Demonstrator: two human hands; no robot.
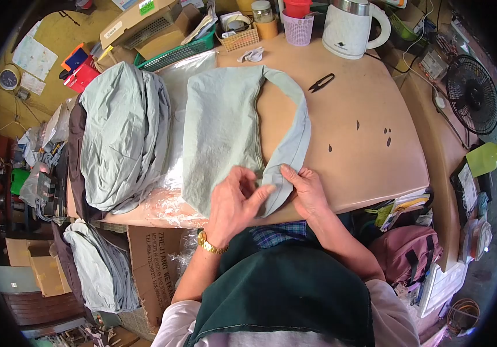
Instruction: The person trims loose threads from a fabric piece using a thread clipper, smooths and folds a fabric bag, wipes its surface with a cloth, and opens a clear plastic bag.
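A pale green fabric shoulder bag (221, 127) lies flat on the brown tabletop, its zipper edge on the right and its wide strap (299, 115) looping out to that side. My right hand (308, 192) pinches the lower part of the strap, thumb on top. At the bag's lower right corner is my left hand (234, 202), fingers bent and thumb apart from them, the thumb reaching onto the strap. Some of its fingertips are hidden. A gold watch (212, 243) circles the left wrist. Black thread snips (321, 82) rest beyond the strap.
Piled pale green bags (124, 136) stand to the left beside clear plastic sheeting (173, 168). Along the back are a green basket (176, 52), a pink cup (297, 29) and a white kettle (345, 29). A black fan (473, 95) stands right. Small dark marks dot the tabletop (358, 162).
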